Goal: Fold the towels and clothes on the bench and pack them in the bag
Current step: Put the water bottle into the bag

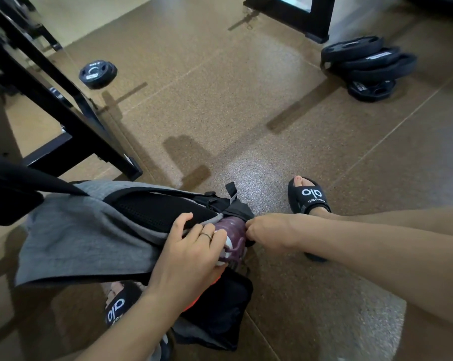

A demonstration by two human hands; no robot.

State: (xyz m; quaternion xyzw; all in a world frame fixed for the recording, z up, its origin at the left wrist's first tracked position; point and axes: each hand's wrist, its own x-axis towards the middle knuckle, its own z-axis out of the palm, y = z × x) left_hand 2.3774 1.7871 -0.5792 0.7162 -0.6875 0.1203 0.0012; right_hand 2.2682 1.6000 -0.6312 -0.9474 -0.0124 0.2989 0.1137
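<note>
Gym floor (246,100), bag (95,230) between hands (194,254)

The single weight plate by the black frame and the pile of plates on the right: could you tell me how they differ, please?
The single weight plate lies alone and flat beside the black frame; the pile of plates has several overlapping, slid askew. The single one looks smaller than those in the pile. Both are black with white lettering and rest on the speckled floor.

The grey-black bag (95,230) lies in the lower left of the frame, with purple patterned cloth (233,233) (bunched) at its opening.
</note>
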